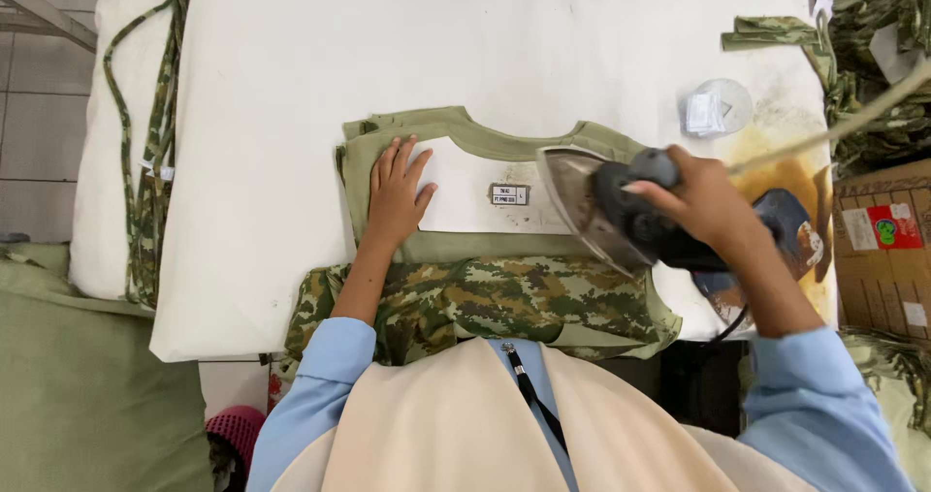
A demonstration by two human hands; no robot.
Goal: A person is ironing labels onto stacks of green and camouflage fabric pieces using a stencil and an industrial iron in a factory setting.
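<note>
The left hand (396, 193) lay flat, fingers spread, on the folded shirt (485, 230) near the pad's front edge. The right hand (703, 201) gripped the tilted iron (606, 211); lowering it carelessly could scorch the nearby fingers.

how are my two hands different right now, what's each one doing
The left hand lies flat and open, fingers spread, pressing on the white card tucked in the olive shirt. The right hand is closed around the handle of the iron.
The left hand rests on the garment; the right hand holds the iron tilted up, soleplate showing.
Both come out of light blue sleeves, over the white pressing table.
</note>
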